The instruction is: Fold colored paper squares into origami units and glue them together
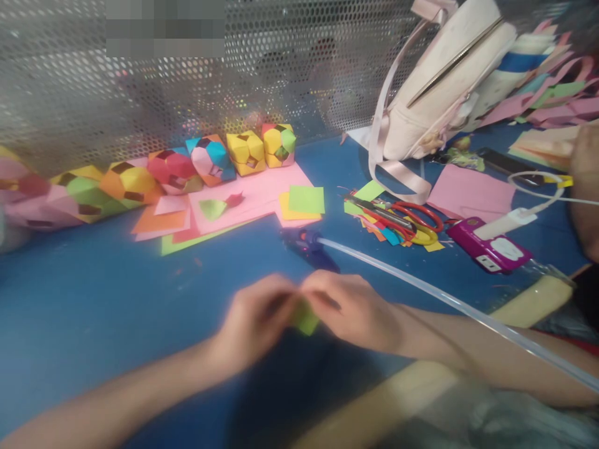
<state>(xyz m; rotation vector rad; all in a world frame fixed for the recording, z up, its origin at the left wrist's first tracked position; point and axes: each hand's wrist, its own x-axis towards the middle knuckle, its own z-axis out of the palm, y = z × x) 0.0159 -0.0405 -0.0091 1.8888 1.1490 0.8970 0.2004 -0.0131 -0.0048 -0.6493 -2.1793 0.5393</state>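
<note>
Low in the middle of the view, my left hand [262, 312] and my right hand [349, 305] meet over the blue table. Both are closed, fingertips pinched together on a small green paper [306, 318] that hangs down between them. Most of the paper is hidden behind my fingers, and motion blurs the hands a little. Just beyond them lies a dark blue glue gun [309, 246] with a long clear glue stick [444, 305] reaching out to the right. Past it is a small stack of green and yellow square papers [306, 199].
Several folded paper balls [246, 153] line the perforated metal screen [304, 75]. Pink and orange sheets [253, 193] lie before them. To the right are scissors [416, 218], paper scraps, a purple power strip [491, 243], a white backpack [435, 81] and another person's arm [584, 193].
</note>
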